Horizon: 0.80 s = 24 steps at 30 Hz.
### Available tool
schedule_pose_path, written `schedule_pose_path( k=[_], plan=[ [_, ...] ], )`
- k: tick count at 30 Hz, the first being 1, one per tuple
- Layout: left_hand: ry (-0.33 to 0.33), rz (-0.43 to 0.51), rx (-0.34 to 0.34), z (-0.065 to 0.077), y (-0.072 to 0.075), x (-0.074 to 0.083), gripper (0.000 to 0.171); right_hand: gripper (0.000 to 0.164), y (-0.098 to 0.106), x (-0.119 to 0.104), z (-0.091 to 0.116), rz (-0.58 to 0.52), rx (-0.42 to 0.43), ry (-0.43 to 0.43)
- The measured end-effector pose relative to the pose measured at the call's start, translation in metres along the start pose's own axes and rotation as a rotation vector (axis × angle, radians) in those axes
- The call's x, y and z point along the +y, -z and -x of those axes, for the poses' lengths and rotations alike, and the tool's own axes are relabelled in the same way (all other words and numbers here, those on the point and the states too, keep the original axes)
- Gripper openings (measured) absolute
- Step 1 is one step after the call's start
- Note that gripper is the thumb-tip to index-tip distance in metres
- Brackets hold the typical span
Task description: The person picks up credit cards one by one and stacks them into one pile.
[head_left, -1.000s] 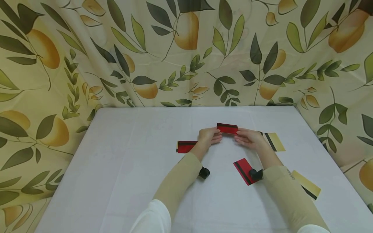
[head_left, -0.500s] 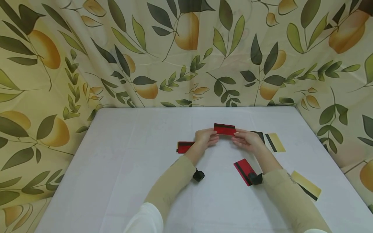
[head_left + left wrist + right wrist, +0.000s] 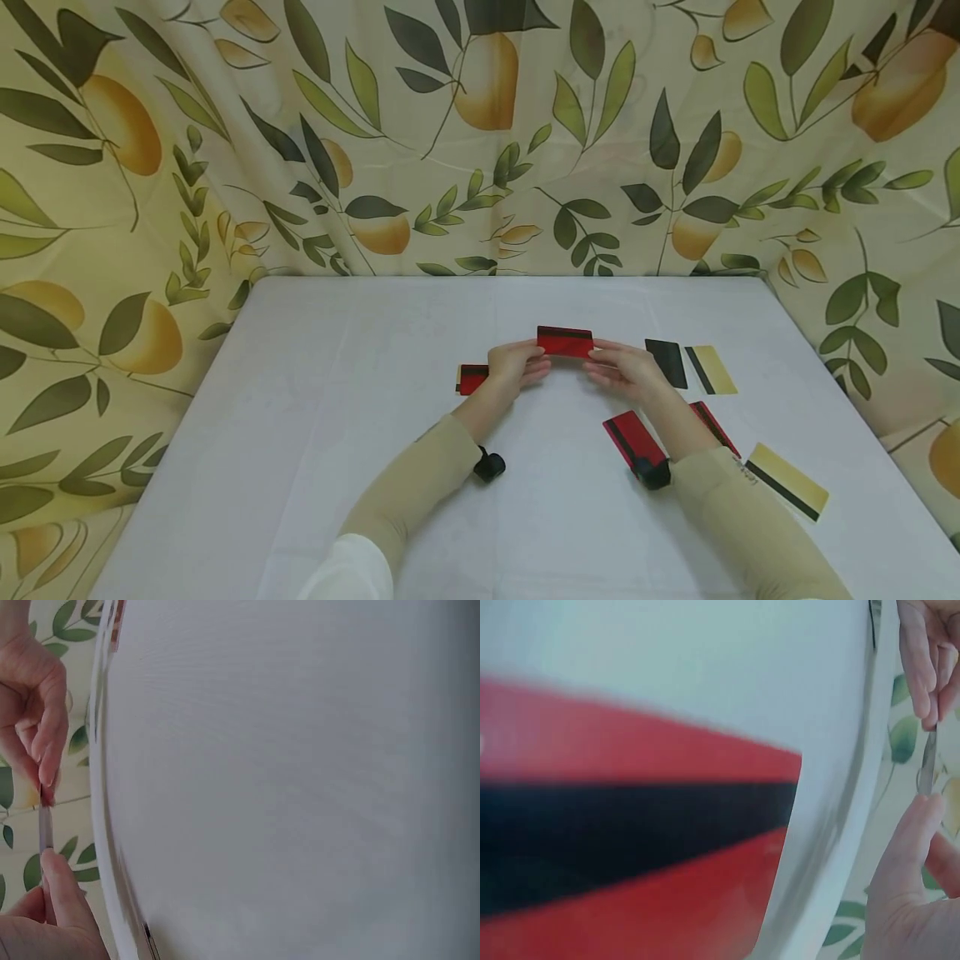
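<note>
A red magnetic-stripe card [image 3: 565,342] is held just above the far part of the table, its black stripe along the top. My left hand [image 3: 516,367] pinches its left end and my right hand [image 3: 628,372] its right end. Both wrist views show the card nearly edge-on, a thin strip [image 3: 46,829] between the two hands' fingertips. Behind my left wrist lies another red card [image 3: 472,379], partly covered, with a yellow edge showing at its left.
Right of my right hand lie a black card [image 3: 666,363] and a gold card [image 3: 711,370]. A red card [image 3: 630,432] lies nearer, partly behind the wrist camera. My sleeve partly hides another red card [image 3: 716,429]. Further right is a gold card [image 3: 787,482]. All rest on the white table [image 3: 337,433].
Both hands have moved left and slightly nearer with the red card between them. The black card and a second red card on the right have come into fuller view.
</note>
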<state>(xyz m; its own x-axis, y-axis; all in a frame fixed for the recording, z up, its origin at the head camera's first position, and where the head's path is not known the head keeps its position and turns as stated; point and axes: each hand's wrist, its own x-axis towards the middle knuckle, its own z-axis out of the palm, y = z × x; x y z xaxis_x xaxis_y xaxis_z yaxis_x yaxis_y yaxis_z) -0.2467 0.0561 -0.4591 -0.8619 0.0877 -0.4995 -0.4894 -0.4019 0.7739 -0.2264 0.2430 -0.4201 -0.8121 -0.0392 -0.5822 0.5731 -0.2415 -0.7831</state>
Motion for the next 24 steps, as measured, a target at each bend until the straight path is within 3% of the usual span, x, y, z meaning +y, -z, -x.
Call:
schedule_pose_path(
  k=[18,24],
  plan=[
    [-0.008,-0.065,0.014,0.027,0.043,0.015,0.032,0.051,-0.037,0.023,0.003,0.031,0.000,0.026],
    [0.013,-0.085,0.034,0.034,0.058,0.014,0.031,0.049,-0.048,0.034,0.001,0.058,0.013,0.024]
  ],
)
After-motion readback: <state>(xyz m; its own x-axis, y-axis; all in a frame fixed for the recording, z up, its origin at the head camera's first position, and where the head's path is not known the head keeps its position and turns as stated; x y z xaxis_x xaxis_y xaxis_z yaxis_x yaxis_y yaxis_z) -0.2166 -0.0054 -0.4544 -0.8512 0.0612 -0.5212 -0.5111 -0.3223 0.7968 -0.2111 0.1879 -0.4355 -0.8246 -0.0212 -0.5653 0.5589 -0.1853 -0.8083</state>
